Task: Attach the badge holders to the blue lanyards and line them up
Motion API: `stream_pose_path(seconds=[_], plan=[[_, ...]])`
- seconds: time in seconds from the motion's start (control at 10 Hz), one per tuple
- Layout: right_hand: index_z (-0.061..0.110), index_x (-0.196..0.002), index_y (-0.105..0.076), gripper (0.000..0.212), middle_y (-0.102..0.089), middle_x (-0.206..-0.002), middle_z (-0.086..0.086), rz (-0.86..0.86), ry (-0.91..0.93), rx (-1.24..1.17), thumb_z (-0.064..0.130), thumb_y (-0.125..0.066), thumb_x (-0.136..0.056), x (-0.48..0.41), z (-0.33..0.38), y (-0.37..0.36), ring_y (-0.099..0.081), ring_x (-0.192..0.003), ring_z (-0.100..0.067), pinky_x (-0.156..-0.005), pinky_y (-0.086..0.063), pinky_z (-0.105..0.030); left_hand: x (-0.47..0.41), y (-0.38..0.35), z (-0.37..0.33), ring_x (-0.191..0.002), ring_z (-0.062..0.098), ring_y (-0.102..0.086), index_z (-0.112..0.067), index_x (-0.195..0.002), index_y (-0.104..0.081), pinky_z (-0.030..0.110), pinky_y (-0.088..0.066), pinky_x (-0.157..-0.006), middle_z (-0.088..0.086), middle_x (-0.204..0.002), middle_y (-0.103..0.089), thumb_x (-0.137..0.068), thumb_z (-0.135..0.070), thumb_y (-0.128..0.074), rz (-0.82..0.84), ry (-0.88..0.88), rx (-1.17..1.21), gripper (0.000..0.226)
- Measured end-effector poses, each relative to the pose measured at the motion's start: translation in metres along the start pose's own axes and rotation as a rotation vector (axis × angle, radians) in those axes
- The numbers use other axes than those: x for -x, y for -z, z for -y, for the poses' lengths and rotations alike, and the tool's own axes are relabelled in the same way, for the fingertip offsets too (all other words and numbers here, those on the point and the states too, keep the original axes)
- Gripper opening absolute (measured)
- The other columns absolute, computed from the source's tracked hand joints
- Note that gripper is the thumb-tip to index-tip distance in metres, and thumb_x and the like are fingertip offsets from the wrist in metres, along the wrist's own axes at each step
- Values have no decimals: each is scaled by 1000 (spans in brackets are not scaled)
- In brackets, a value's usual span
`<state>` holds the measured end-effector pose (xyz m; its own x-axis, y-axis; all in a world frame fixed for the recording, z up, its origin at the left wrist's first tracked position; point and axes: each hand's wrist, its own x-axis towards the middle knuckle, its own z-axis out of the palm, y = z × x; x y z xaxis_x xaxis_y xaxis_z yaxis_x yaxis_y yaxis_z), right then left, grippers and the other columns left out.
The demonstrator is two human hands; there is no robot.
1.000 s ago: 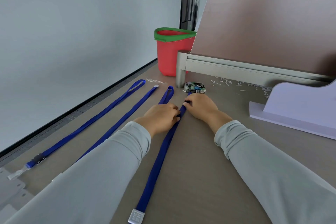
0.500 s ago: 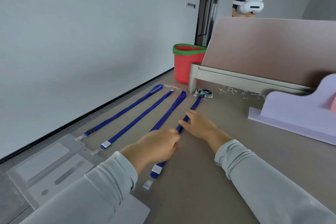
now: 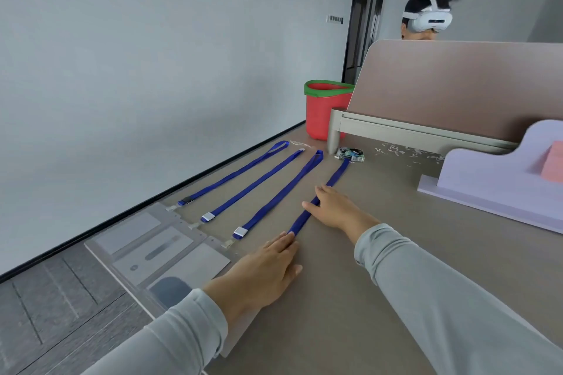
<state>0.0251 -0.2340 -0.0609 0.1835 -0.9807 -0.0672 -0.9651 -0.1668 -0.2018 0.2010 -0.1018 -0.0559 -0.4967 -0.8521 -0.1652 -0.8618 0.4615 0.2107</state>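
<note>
Your right hand (image 3: pixel 333 210) lies flat across the fourth lanyard (image 3: pixel 336 176), fingers straight and spread, pressing the strap onto the surface (image 3: pixel 396 216); nothing pinched there. Your left hand (image 3: pixel 265 274) is flat too, fingers straight and together, their tips touching the strap's near end; that end and its clip are hidden under the palm, so I cannot tell whether a holder hangs on it. Out to your left, three lanyards (image 3: pixel 253 189) lie straight and side by side, each clip end meeting one of the clear badge holders (image 3: pixel 161 250) in a row at the surface's edge. The fourth strap's far loop reaches the small box (image 3: pixel 350 155), near the red bucket (image 3: pixel 323 113). This looks like the lining-up step, last strap of the four; next, I'd say, smooth it flat, keep it parallel with its neighbours and bring its near end level with their clips; check its holder first.
</note>
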Motion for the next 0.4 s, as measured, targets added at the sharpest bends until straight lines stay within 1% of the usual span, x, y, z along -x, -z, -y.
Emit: stream_pose_path(seconds=[0.2,0.3,0.4], plan=[[8,-148,-12,74,-9,-157,-9,20,7,54,55,-30,-94,5,-1,-5,-9,-145,-23,-116,-13,-44,-4,-7,6,-143,10,5,-21,-148,-5,24,4,-111,-4,-157,1,-100,-41,-23,-16,-31,-70,55],[9,-148,-11,74,-7,-158,-8,23,6,54,56,-27,-94,7,-1,-9,-7,-145,-23,-116,-11,-44,1,-7,6,-143,9,4,-22,-148,-8,25,3,-112,-5,-157,-1,-99,-41,-24,-20,-18,-20,55],[9,-148,-11,73,-6,-158,-9,-16,23,24,55,-29,-94,8,-1,-8,-6,-145,-23,-116,-12,-44,6,0,1,-143,10,0,-24,-148,-13,25,-1,-113,-7,-157,-5,-99,-39,-27,-84,-30,48,53]])
